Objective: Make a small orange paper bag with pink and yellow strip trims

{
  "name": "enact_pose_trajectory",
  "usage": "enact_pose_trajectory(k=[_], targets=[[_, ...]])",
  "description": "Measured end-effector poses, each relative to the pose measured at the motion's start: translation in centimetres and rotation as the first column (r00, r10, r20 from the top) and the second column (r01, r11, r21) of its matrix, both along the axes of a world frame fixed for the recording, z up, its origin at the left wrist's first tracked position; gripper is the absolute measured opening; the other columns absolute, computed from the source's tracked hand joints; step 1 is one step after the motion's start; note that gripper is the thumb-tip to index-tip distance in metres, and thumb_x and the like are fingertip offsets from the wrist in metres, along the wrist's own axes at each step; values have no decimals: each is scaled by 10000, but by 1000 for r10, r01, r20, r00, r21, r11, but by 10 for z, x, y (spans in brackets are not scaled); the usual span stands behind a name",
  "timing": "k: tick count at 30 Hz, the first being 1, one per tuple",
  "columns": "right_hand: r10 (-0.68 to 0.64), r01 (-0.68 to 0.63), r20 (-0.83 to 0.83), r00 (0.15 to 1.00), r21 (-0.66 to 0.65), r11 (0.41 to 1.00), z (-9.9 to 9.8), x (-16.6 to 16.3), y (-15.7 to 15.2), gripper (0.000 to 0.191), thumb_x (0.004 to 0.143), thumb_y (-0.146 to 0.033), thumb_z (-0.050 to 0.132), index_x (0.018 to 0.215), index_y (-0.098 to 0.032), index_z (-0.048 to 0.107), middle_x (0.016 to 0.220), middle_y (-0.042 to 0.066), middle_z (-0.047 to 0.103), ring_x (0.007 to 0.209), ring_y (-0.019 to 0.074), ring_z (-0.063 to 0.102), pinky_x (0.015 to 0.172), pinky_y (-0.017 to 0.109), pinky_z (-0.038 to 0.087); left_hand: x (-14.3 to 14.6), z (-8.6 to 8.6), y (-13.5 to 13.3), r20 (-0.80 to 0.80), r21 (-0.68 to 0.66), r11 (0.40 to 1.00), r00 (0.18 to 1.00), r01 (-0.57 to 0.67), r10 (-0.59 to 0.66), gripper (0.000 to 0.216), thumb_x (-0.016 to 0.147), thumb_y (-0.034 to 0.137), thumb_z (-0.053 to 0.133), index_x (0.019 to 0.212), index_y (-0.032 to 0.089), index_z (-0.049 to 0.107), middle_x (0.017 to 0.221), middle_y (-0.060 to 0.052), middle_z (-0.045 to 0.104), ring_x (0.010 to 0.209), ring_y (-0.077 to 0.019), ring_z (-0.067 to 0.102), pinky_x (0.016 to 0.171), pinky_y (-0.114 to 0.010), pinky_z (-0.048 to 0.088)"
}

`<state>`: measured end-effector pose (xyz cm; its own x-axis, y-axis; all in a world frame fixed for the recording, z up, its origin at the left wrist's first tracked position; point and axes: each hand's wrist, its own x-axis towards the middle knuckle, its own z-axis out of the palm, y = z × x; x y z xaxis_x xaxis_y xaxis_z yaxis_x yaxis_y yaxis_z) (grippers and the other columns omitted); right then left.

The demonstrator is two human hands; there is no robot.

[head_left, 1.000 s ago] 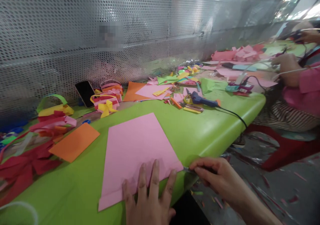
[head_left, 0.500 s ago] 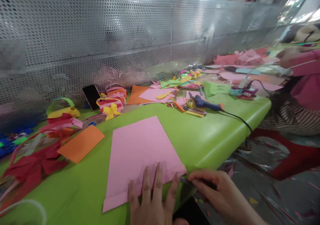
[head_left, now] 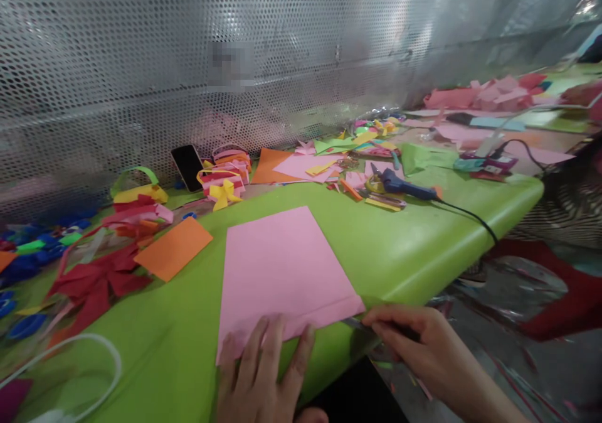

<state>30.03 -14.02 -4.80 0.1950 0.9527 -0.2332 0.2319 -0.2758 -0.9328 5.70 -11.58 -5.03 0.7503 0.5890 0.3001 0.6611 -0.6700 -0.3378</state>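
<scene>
A pink paper sheet (head_left: pixel 282 266) lies flat on the green table (head_left: pixel 404 247), its near edge folded up into a narrow strip. My left hand (head_left: pixel 263 379) rests on that near edge with fingers spread flat, pressing the paper down. My right hand (head_left: pixel 418 348) is at the table's edge by the sheet's near right corner, fingers closed around scissors (head_left: pixel 362 324) whose blades meet the corner of the paper.
An orange sheet (head_left: pixel 174 247), red paper bows (head_left: pixel 98 282), small paper baskets (head_left: pixel 226 178), a phone (head_left: pixel 188 167) leaning on the perforated metal wall (head_left: pixel 282 53), and a blue glue gun (head_left: pixel 404 187) with its cord lie on the table. Another person sits at the right.
The view has shifted, so the table contents sit further right and lower. My left hand has slid slightly left along the fold; my right hand stays with the scissors at the corner.
</scene>
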Motion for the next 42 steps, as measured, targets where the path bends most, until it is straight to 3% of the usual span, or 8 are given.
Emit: enact_pose_trajectory(k=[10,13,15,18,21,26,36,42], targets=[[111,-124,115,987,113,986,6,-27,-1,233,775,-288,497,739,-198,710,527,-6,591,459,112,498,412,186,378,0,6,1,-13,59,998,1000,21,-20,808,707,736,392,1376,288,328,1148,-152,571,1082,-330,488,886,-501,307],[98,-124,179,979,137,983,6,-27,-1,235,776,-294,496,744,-205,712,556,4,632,503,133,561,463,199,441,-7,8,-1,-14,69,996,998,59,-58,802,717,716,411,1316,182,436,1220,-174,523,1146,-346,434,927,-498,287],[92,-126,213,973,153,980,6,-26,-1,233,774,-299,500,744,-212,714,623,13,677,575,151,612,543,217,489,-15,11,-3,-9,73,997,1000,21,-20,781,718,699,439,1253,134,502,1247,-179,502,1163,-358,411,950,-500,267],[86,-129,229,970,179,975,3,-24,-3,218,763,-307,519,743,-221,718,714,18,713,667,167,652,622,225,512,-26,14,-6,4,69,995,998,-70,69,724,717,677,471,1241,179,515,1125,-131,570,1052,-315,479,941,-482,274],[86,-123,217,972,163,979,-2,-23,-4,215,771,-323,528,760,-223,719,682,12,702,599,149,631,535,198,493,-31,16,-7,23,65,996,998,-63,61,716,723,686,449,1236,191,524,979,-87,604,917,-258,515,885,-424,315],[106,-148,231,967,171,974,-2,-32,-5,215,772,-304,526,768,-224,725,577,2,663,477,126,568,417,179,438,-26,16,-4,107,69,997,994,-36,29,691,747,680,411,1188,172,569,947,-91,603,891,-254,507,839,-409,316],[240,-328,305,922,285,900,3,-66,4,239,794,-196,480,754,-213,715,707,14,715,636,152,656,578,199,515,-26,18,-5,160,67,997,987,-30,19,682,770,690,350,1143,174,595,913,-61,652,852,-231,533,830,-388,335],[249,-361,356,901,293,885,1,-69,3,233,802,-216,485,790,-219,717,729,22,721,649,159,668,575,212,527,-44,26,-10,194,19,997,979,-72,67,630,800,634,392,1077,110,605,1021,-85,665,950,-194,575,779,-280,442]])
